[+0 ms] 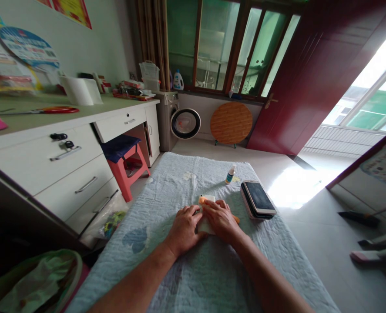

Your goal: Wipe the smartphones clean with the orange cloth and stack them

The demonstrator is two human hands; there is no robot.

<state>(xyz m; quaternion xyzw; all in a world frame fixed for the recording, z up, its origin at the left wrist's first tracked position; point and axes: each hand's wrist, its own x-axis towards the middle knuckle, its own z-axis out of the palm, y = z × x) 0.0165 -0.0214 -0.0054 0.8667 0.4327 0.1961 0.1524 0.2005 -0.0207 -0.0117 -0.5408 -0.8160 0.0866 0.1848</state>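
Note:
A white phone (207, 226) lies back up on the cloth-covered table, with small dark camera dots at its far left corner. My left hand (185, 228) grips its left edge, thumb at the near end and fingers along the side. My right hand (219, 218) presses an orange cloth (202, 201) onto the far part of the phone. More orange shows beyond that hand's right side. Most of the cloth and the phone's right side are hidden under my right hand. A small spray bottle (230, 175) stands upright beyond my right hand.
A stack of phones or tablets (260, 200) lies at the table's right edge. The quilted table cover (166, 191) is light blue. To the left are a red stool (130, 167), a white desk (65, 161) and a bin (78, 269). A washing machine (166, 121) with its door ajar stands behind.

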